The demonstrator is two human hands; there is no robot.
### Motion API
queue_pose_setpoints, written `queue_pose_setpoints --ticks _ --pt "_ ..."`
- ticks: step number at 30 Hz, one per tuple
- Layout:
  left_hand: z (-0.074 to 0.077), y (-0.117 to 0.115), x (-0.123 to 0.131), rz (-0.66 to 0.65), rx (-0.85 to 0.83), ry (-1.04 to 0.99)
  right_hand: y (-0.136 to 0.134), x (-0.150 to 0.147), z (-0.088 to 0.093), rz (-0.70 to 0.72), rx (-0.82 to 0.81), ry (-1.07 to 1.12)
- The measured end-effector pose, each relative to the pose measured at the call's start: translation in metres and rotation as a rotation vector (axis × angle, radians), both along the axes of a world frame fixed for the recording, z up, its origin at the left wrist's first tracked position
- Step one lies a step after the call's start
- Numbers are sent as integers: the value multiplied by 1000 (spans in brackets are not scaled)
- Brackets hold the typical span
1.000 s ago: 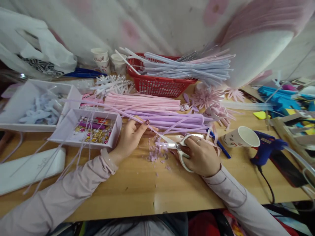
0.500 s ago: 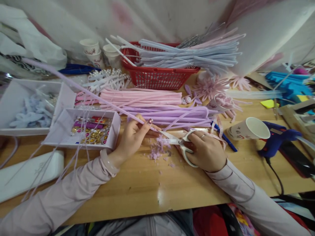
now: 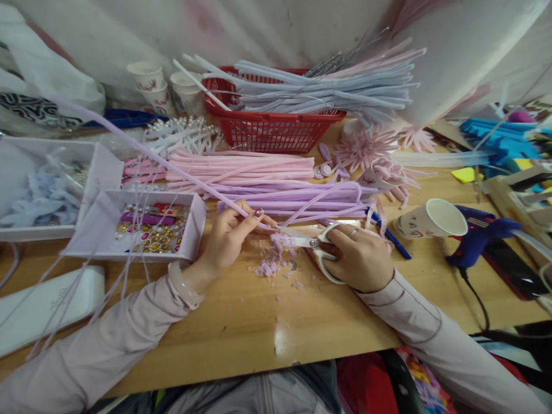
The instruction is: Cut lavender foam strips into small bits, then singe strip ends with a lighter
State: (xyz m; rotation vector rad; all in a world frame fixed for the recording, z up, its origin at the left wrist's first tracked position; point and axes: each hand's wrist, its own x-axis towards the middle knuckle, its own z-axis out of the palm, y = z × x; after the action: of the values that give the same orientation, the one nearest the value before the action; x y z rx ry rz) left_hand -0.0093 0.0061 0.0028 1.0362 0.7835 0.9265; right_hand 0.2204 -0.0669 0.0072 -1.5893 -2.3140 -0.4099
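My left hand (image 3: 224,244) pinches a long lilac pipe cleaner (image 3: 142,150) that slants up to the far left. My right hand (image 3: 360,259) grips white-handled scissors (image 3: 313,246), whose blades meet the near tip of that pipe cleaner. Under the blades lies a small heap of lilac fluff (image 3: 271,263) on the wooden table (image 3: 267,328). Just behind both hands lie bundles of pink pipe cleaners (image 3: 241,167) and lilac pipe cleaners (image 3: 302,198).
A red basket (image 3: 271,129) of pale blue pipe cleaners stands at the back. White trays (image 3: 192,221) with gems and bows sit left. A paper cup (image 3: 429,218) lies beside a blue glue gun (image 3: 476,236) on the right. Paper cups (image 3: 149,80) stand far left.
The view has shifted a little. The lilac pipe cleaner's far end has swung up toward the far left, and the scissors stay at its near tip over the fluff.
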Motion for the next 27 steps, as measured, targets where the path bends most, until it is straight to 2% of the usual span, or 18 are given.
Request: queue_pose_setpoints --ticks 5,11,27 --pt "-1 1 -2 37 83 38 -1 0 -1 4 0 -21" --pt "-1 2 -1 -12 60 7 -1 1 -2 20 10 -30" --pt "1 1 0 -13 24 -9 0 0 0 37 28 -24"
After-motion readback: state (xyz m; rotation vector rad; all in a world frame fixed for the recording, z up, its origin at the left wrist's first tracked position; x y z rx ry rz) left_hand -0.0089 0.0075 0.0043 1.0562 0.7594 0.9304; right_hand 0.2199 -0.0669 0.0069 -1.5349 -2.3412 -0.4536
